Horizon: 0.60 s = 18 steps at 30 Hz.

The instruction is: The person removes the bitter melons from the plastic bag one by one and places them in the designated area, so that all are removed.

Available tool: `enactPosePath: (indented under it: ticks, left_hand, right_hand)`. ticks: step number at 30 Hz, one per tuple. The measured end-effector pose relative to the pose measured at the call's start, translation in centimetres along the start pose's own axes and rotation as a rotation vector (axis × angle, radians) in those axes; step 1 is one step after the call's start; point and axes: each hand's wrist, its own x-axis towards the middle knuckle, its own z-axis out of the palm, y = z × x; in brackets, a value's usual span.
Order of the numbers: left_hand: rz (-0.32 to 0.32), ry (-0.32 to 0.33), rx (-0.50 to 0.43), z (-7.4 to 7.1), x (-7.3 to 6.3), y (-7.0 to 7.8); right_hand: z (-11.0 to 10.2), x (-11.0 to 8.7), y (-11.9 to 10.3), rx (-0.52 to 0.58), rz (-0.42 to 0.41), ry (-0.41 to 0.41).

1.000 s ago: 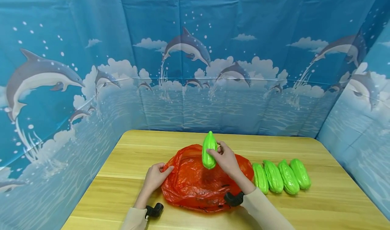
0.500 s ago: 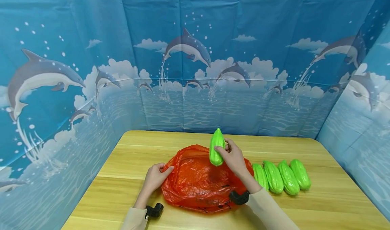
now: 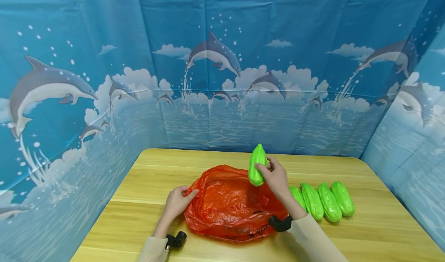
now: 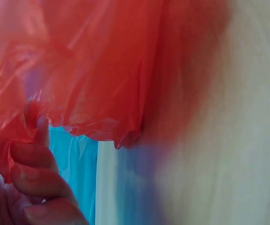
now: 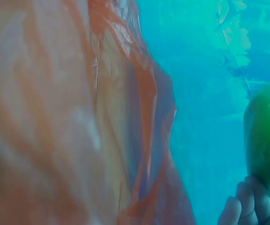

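A thin red plastic bag (image 3: pixel 226 200) lies spread on the table, its mouth gaping. My left hand (image 3: pixel 176 204) pinches the bag's left rim; in the left wrist view the curled fingers (image 4: pixel 43 180) meet the crumpled film (image 4: pixel 92 70). A glossy light green toy cucumber (image 3: pixel 257 168), narrow tip up, is held upright by my right hand (image 3: pixel 277 178), thumb across its front. It hangs over the right back rim of the bag. In the right wrist view the toy cucumber (image 5: pixel 268 136) shows at the right edge, apart from the red film (image 5: pixel 36 103).
Several matching green toy cucumbers (image 3: pixel 328 202) lie in a row right of the bag, the nearest partly hidden by my right forearm. All rest on a wooden table (image 3: pixel 379 215). A blue dolphin-print curtain (image 3: pixel 222 119) hangs behind and at both sides.
My right hand has moved right and slightly up with the toy cucumber, from over the bag's middle to its right back rim. The left hand and the bag stay nearly still.
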Motion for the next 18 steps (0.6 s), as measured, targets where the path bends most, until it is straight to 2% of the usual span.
enactPosePath:
  ticks: [18]
  left_hand:
    - [-0.001,0.001,0.000,0.2,0.0,-0.1]
  right_hand:
    - [-3.8,0.1,1.5,-0.088,0.038,0.082]
